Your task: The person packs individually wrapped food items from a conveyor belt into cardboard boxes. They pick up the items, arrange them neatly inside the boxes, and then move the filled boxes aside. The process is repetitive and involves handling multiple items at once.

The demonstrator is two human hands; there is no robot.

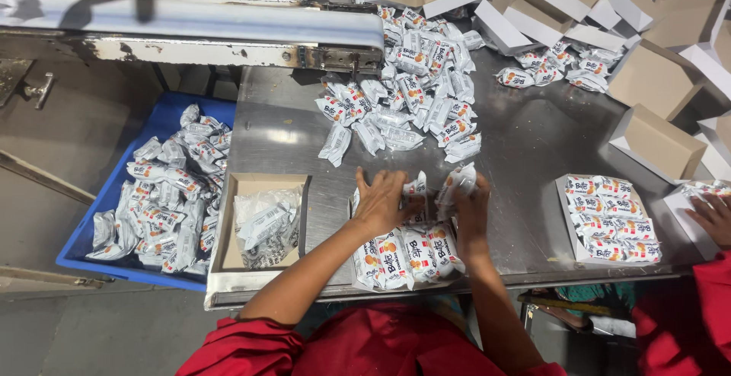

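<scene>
I am pressing my spread left hand (381,202) flat on the row of biscuit packets (407,258) at the table's (525,148) near edge while my right hand (470,212) is pinching another packet (455,183), keeping it square to the row.

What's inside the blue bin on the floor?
The blue bin holds a loose heap of small white snack packets. They cover most of its bottom, so anything beneath them is hidden.
</scene>
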